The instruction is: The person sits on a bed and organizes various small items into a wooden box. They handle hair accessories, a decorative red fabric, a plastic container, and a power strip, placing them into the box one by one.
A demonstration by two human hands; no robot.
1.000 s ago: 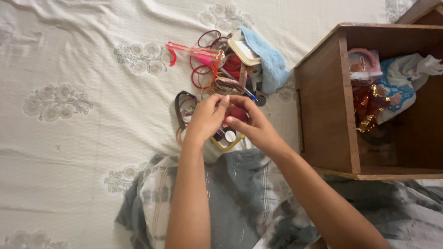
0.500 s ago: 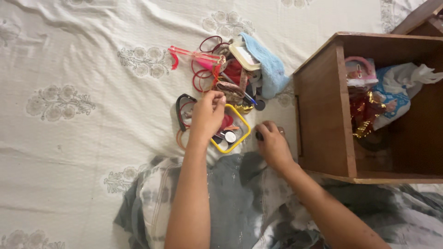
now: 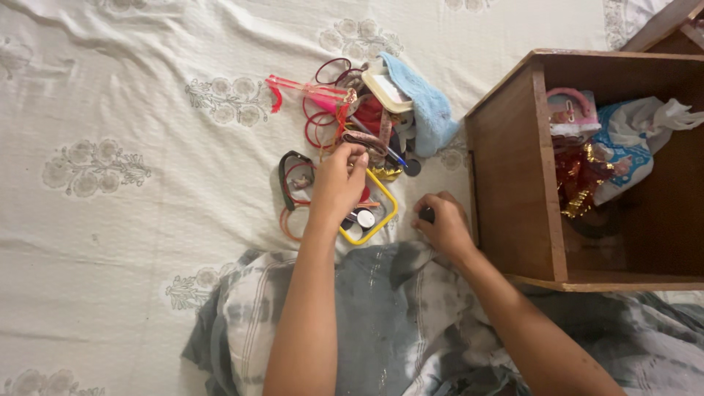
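A white bedsheet (image 3: 132,95) with pale floral prints covers the whole surface, creased near the top. On it sits a jumble: red bangles (image 3: 323,121), a pink plastic stick (image 3: 308,86), a light blue cloth (image 3: 425,103), a yellow-rimmed square tray (image 3: 384,220) and a dark strap loop (image 3: 287,176). To the right rests an open brown wooden box (image 3: 513,169). Grey-and-white cloth (image 3: 381,308) spreads along the bottom.

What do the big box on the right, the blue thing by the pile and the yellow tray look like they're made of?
Box: looks like brown wood or laminated board, smooth matte panels with a paler top edge. Blue thing: soft fuzzy cloth, probably terry, folded and limp. Yellow tray: likely plastic, with an even glossy rim and rounded corners.
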